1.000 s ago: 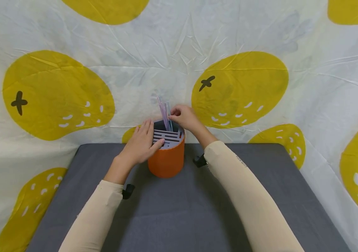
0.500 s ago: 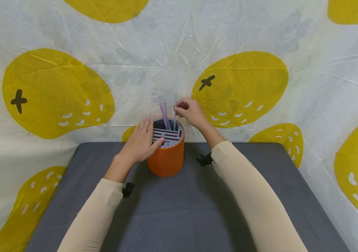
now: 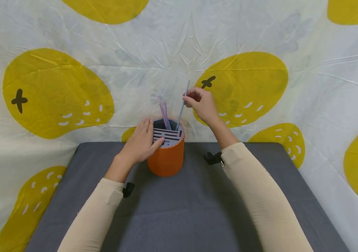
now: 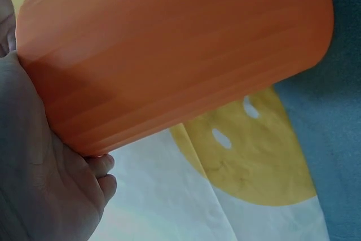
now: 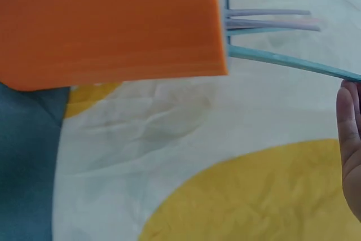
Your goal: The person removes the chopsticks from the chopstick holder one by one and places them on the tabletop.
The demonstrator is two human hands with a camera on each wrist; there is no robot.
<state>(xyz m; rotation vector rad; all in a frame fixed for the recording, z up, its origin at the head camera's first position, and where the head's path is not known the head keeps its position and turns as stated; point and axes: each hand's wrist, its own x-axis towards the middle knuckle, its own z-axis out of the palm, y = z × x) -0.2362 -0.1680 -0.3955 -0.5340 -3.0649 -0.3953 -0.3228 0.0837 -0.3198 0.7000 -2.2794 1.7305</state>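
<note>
An orange round knife block with a grey slotted top stands at the back of the table. My left hand rests on its left rim, fingers straight and thumb lying across the slots. My right hand pinches a thin blue straw near its upper part. Tilted to the right, the straw has its lower end at the block's rear opening; in the right wrist view this straw runs from the rim to my fingertips. Several purplish straws lean in the same opening.
A dark grey cloth covers the table. Close behind the block hangs a white curtain printed with large yellow fruits. Black straps show at both wrists.
My right hand has moved up and to the right, drawing the blue straw upward and tilting it away from the other straws. The left hand and the block have stayed in place.
</note>
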